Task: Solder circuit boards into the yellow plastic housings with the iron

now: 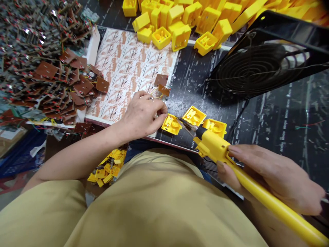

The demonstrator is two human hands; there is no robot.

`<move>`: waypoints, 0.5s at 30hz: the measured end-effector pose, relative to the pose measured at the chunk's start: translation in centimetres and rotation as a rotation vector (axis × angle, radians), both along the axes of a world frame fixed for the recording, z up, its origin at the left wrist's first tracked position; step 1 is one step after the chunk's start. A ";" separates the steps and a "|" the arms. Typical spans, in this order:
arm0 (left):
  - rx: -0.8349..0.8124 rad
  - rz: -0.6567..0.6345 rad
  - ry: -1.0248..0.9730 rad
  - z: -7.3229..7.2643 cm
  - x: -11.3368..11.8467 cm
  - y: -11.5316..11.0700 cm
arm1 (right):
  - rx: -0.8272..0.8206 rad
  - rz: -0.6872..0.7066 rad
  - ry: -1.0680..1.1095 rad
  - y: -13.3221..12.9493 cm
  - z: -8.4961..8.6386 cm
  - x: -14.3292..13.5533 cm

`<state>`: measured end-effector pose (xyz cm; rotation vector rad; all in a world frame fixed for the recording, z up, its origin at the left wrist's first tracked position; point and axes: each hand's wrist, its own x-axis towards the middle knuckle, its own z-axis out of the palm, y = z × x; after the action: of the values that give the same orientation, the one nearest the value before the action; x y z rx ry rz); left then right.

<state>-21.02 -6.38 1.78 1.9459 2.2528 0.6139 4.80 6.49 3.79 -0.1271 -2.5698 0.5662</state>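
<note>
My right hand point(272, 175) is wrapped round a yellow soldering tool point(214, 145), whose metal tip reaches the right edge of a small yellow case point(171, 124). At that case's left edge, my left hand point(145, 115) has its thumb and forefinger pinched together; what they hold, if anything, is too small to make out. Two more open yellow cases point(194, 116) point(215, 127) lie just to the right, the farther one partly behind the tool. Beyond my left hand are two brown circuit boards point(161, 80) point(163, 90) with thin wires.
A large heap of brown circuit boards point(51, 68) fills the left side. Many yellow cases point(177, 20) are piled at the back. A black fan point(254, 65) stands at the back right. Printed sheets point(128, 61) cover part of the black table point(262, 127). More yellow parts point(109, 168) lie below the table edge.
</note>
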 end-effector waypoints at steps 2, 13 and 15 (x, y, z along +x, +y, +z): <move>0.012 0.000 0.028 -0.2 0.1 0.0 | -0.009 0.045 0.058 -0.2 0.1 -0.2; 0.066 -0.062 0.173 -0.9 0.2 0.1 | 0.001 -0.011 0.066 -1.4 0.4 -1.0; 0.059 -0.066 0.195 -0.8 0.2 0.1 | 0.020 0.005 0.036 -1.5 0.6 -1.2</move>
<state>-20.78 -6.24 0.95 2.1870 2.2922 0.5087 3.61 4.97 4.41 -0.1032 -2.5409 0.5401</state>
